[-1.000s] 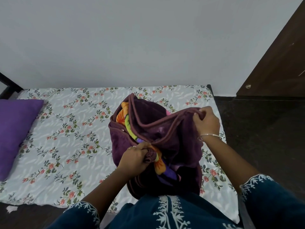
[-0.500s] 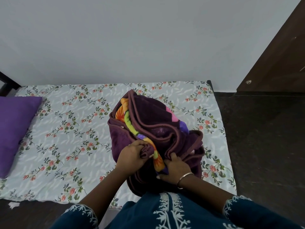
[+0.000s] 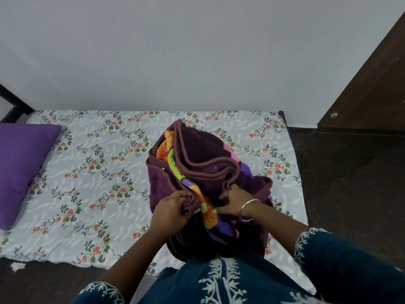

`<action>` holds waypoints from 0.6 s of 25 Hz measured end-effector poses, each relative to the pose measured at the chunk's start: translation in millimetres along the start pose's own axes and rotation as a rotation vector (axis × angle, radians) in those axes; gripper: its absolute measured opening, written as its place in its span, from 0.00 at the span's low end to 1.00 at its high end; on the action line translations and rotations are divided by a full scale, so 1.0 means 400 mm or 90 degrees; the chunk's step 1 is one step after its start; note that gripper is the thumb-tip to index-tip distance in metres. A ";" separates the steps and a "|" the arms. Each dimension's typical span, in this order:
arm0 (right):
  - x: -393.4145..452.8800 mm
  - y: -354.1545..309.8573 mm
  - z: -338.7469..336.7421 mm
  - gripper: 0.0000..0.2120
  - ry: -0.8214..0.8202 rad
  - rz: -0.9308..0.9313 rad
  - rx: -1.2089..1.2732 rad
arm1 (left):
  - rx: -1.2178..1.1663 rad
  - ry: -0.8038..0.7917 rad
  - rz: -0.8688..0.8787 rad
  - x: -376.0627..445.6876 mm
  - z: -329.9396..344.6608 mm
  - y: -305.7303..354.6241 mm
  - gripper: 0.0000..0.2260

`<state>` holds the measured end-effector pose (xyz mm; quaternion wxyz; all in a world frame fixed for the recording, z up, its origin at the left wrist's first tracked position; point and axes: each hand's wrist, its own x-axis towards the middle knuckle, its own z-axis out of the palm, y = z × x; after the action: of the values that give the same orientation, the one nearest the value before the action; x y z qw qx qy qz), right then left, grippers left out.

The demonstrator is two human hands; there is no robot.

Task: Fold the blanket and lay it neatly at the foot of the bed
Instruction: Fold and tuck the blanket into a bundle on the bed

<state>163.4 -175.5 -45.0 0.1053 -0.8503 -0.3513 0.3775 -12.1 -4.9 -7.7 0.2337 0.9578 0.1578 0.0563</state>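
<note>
While the blanket (image 3: 206, 183) is bunched in a loose heap, both hands work at its near edge to sort the layers.

Going left to right: a purple pillow (image 3: 22, 167) lies at the far-left end of the bed (image 3: 92, 172), which suggests the right end is the foot, so the blanket already sits toward where it belongs. The left hand (image 3: 169, 212) is closed around a gathered corner of maroon hem, probably keeping that corner found. Just beside it, the right hand (image 3: 235, 201), with a bangle (image 3: 248, 208) at the wrist, pinches into the folds, fingers curled on the fabric, seemingly hunting for the matching edge. Folding looks barely begun; the layers remain tangled.
</note>
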 end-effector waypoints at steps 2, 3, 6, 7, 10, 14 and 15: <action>-0.004 -0.055 0.084 0.36 -0.019 -0.002 -0.030 | 0.003 0.003 0.007 0.014 -0.002 0.008 0.18; -0.006 -0.074 0.123 0.34 -0.003 0.023 -0.020 | 0.005 0.006 0.013 0.017 -0.002 0.007 0.19; 0.006 -0.066 0.155 0.22 0.069 0.086 0.007 | 0.012 0.013 0.025 0.005 -0.007 -0.001 0.23; 0.011 -0.047 0.138 0.22 0.065 0.087 0.024 | 0.013 0.019 0.029 -0.004 -0.008 -0.007 0.23; 0.007 0.012 0.017 0.18 0.081 0.110 0.150 | 0.034 0.016 0.048 -0.030 -0.001 -0.026 0.22; -0.049 -0.012 -0.156 0.10 0.284 0.085 0.534 | 0.119 -0.050 0.069 -0.039 0.003 -0.001 0.15; -0.064 -0.035 -0.181 0.09 0.296 0.054 0.601 | 0.135 -0.042 0.088 -0.030 -0.004 0.018 0.14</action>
<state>196.1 -176.5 26.1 0.5366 -0.7850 -0.0761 0.3002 -21.7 -14.3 -3.1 0.1316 0.9870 0.0888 0.0234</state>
